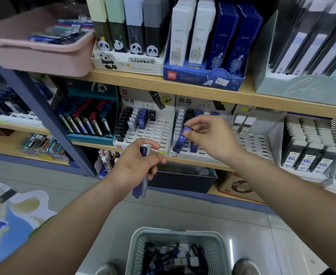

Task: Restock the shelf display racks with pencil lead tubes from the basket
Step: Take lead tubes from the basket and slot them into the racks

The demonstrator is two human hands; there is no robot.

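A person looks down at stationery shelves. At far left, a pink bin (38,56) of pens sits on the top shelf (183,82). Below it, on the middle shelf, a teal rack (89,136) holds rows of dark tubes. Just right of that, the left hand (137,165) is raised in front of the shelf edge. Its fingers are curled tight around two tubes (141,188), one dark blue and one pale, whose ends stick out below the fist. Behind this hand stands a white rack (159,133). Its left columns are filled with black, white and blue tubes, and open slots show to their right. Beside it is a second rack (206,150), filled only toward the back. Over this second rack the right hand (208,135) pinches the top end of a blue tube (181,140) between thumb and fingers. The tube is tilted, with its lower end down at the rack's front rows; whether it sits in a slot cannot be told. Further right, grey packs (310,153) marked 100 stand in rows. At bottom centre, on the floor between the person's shoes, a pale green basket (175,232) holds a loose heap of lead tubes (175,259) in black, white and blue.
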